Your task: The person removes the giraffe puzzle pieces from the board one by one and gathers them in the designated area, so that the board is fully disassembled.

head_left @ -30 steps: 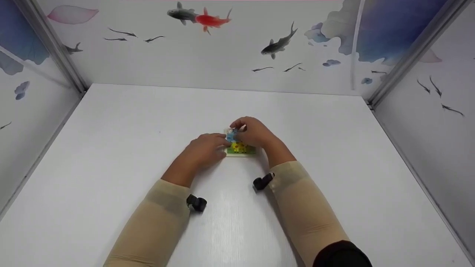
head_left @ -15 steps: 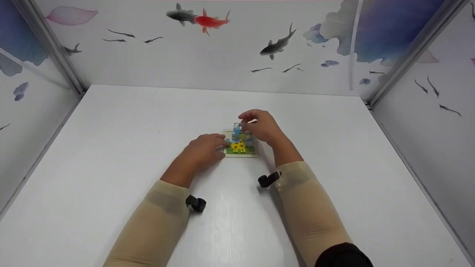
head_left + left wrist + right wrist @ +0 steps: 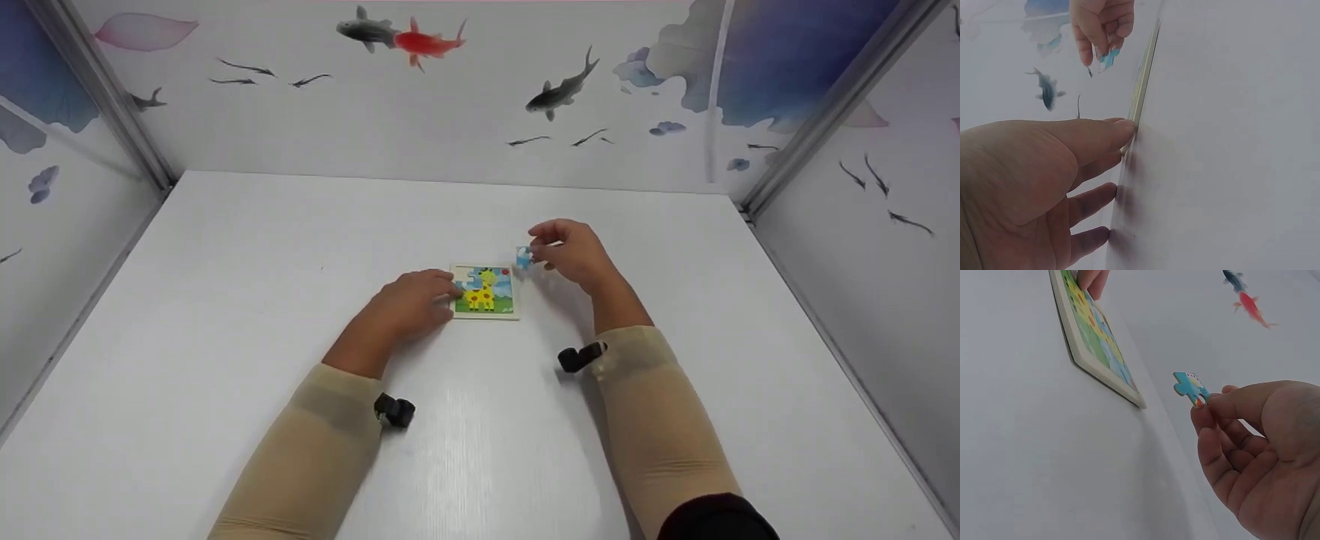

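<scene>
A small framed jigsaw puzzle (image 3: 517,311) with a yellow giraffe picture lies flat on the white table. Its far left corner shows a bare, pale recess. My left hand (image 3: 412,304) rests at the puzzle's left side, its fairly straight fingers touching the frame and edge; in the left wrist view the thumb (image 3: 1100,138) meets the frame's edge. To the right of the puzzle, my right hand (image 3: 574,251) pinches a blue jigsaw piece (image 3: 1189,387) between thumb and fingertips, held above the table. The piece has a rounded tab and a notch.
The white table (image 3: 247,247) extends around the puzzle on all sides. A back wall (image 3: 450,112) and side walls printed with fish enclose it. Small black cameras (image 3: 394,411) sit on both wrists.
My right hand has lifted the blue jigsaw piece off the puzzle's far left part and carried it right, past the frame, uncovering the recess. The left hand has stayed put.
</scene>
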The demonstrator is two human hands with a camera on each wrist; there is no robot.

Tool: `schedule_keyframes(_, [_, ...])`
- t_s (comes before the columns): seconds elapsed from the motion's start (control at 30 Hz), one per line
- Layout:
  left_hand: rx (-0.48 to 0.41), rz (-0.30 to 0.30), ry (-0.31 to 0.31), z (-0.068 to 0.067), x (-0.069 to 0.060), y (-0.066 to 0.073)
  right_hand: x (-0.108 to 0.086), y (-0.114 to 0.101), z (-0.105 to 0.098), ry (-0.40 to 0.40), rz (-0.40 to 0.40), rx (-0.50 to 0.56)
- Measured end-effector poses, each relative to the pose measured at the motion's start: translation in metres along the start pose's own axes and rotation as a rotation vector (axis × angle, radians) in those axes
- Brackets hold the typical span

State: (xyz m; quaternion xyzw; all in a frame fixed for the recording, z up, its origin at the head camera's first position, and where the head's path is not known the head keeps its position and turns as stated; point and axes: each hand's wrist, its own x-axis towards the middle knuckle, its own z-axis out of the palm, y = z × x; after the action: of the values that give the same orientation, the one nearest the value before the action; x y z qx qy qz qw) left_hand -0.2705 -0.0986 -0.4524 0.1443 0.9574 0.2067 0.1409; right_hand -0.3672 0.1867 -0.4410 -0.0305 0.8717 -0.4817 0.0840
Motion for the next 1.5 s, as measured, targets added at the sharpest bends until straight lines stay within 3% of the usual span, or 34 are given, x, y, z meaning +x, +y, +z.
schedule_keyframes(0.53, [-0.011, 0.001, -0.006, -0.001, 0.0, -0.001, -0.001, 0.02, -0.014, 0.025, 0.15, -0.015])
schedule_keyframes(0.9, [-0.011, 0.009, 0.002, 0.0, 0.0, -0.001, 0.0, 0.021, -0.011, 0.037, 0.166, -0.037])
schedule_keyframes(1.17, [-0.023, 0.015, 0.011, 0.0, -0.002, -0.001, -0.003, 0.007, -0.005, 0.014, 0.1, -0.123])
schedule_keyframes(1.27, [-0.022, 0.013, 0.007, 0.0, -0.002, -0.001, -0.005, -0.004, 0.003, -0.011, 0.11, -0.132])
schedule_keyframes(1.5, [-0.039, -0.011, -0.018, -0.002, 0.0, 0.001, -0.009, -0.025, 0.027, -0.092, 0.046, -0.16])
